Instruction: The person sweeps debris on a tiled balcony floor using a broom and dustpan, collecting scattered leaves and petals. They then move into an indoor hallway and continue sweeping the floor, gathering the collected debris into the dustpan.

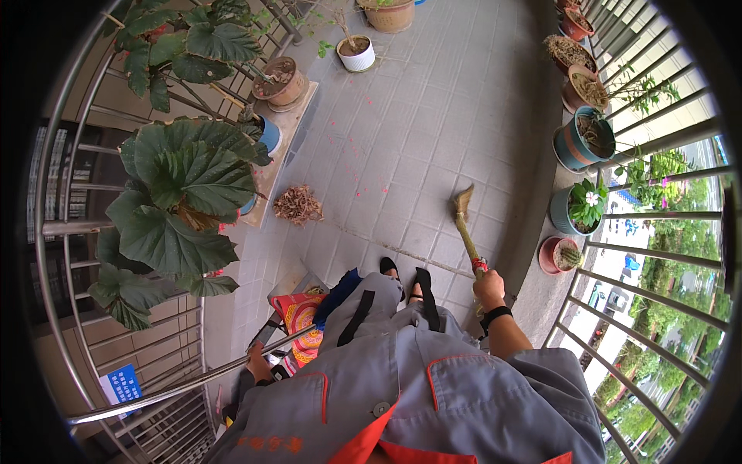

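Note:
My right hand is closed around the handle of a straw hand broom, whose slightly blurred bristles are over the tiled floor, ahead and to the right of my feet. At the lower left, my left hand is beside a metal rail; its fingers are partly hidden, and whether it grips anything is unclear. Next to it is a red and yellow patterned cloth or bag. A heap of dry brown leaves or petals lies on the floor by the left ledge. Small pink petals are scattered over the tiles.
Large-leaved potted plants stand along the left railing. A white pot and a brown pot sit on the floor ahead. Several pots, including a teal one and a small cactus pot, line the right ledge beside metal bars.

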